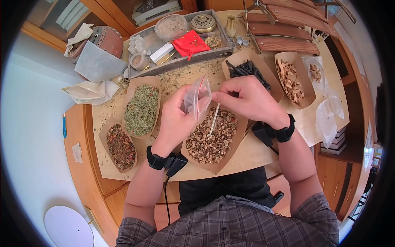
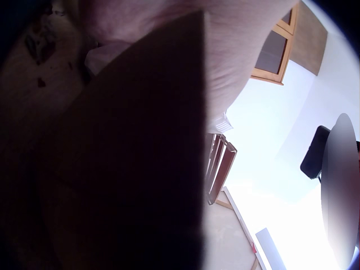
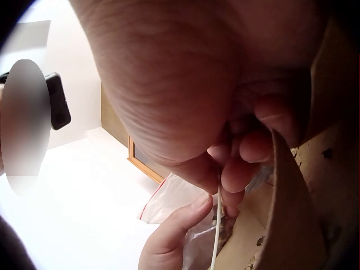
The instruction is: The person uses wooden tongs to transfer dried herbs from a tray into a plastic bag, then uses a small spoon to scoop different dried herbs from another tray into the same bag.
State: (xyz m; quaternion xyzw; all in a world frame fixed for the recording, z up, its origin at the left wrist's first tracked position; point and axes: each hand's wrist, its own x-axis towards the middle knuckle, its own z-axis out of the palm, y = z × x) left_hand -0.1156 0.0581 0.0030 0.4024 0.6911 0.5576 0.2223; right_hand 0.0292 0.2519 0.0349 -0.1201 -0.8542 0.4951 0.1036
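Note:
My left hand (image 1: 178, 117) holds a clear zip bag (image 1: 198, 99) with a red seal line, its mouth facing up. Beside the bag, my right hand (image 1: 250, 100) pinches the top of a thin white stick (image 1: 214, 119) between thumb and fingers. The stick slants down over a paper tray (image 1: 219, 166) of chopped brown pieces (image 1: 205, 146). In the right wrist view the right hand (image 3: 185, 90) grips the stick (image 3: 217, 236), close to the bag (image 3: 169, 198) and the left thumb. The left wrist view is mostly dark, with part of the left hand (image 2: 236, 50) at the top.
Paper trays hold green herb (image 1: 142, 110), a reddish mix (image 1: 120, 147), black sticks (image 1: 247, 71) and pale chips (image 1: 290, 82). Behind stands a grey wooden tray (image 1: 224, 51) with a red pouch (image 1: 191, 43). Plastic bags (image 1: 328, 119) lie at the right; a slatted wooden rack (image 1: 284, 31) stands behind.

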